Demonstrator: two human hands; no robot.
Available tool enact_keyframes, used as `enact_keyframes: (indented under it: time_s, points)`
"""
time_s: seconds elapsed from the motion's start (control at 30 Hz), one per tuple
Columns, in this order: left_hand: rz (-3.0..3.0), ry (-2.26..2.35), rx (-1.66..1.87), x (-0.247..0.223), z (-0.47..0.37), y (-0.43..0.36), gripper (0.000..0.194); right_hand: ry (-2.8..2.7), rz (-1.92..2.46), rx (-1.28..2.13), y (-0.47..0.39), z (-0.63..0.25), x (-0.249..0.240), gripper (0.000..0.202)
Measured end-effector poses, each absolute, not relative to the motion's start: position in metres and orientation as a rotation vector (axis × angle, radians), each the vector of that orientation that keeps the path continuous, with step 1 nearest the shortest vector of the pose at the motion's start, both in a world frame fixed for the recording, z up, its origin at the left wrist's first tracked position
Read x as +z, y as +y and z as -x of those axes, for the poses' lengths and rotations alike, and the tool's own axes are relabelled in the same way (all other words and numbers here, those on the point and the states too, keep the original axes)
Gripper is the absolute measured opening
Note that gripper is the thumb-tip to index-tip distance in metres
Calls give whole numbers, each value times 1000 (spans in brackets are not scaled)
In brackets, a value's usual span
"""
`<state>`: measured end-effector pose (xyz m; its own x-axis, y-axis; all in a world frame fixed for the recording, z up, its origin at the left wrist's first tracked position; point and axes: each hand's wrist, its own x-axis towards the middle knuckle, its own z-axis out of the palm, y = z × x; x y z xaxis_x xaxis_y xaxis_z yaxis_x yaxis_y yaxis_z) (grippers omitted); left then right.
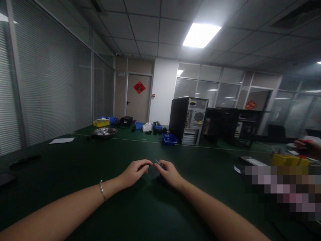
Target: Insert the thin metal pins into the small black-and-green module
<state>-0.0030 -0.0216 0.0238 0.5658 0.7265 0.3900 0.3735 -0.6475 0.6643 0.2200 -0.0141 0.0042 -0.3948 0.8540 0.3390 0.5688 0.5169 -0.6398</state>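
Note:
My left hand (135, 173) is over the green tabletop with its fingers curled in a pinch. Something small and dark shows under those fingers, too hidden to name. Just across from it, my right hand (170, 174) is closed around a thin tool (157, 161) with a slim, pale metal tip and what looks like a dark body. That tip points toward my left fingertips, and a narrow gap separates the two hands. A bracelet (101, 190) circles my left wrist.
Beyond my hands stand a blue bin (170, 139) and a black computer tower (179, 117). A steel bowl (104, 133) and white paper (62, 140) lie at left. Another person's hand (304, 144) is at far right, near a yellow bin (283, 160).

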Motion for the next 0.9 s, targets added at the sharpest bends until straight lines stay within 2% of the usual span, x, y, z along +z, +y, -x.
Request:
enact_keyframes:
  time_s: [0.9]
  points:
    - [-2203, 905, 876, 13, 3, -8, 25, -2216, 1204, 528, -18, -219, 5, 20]
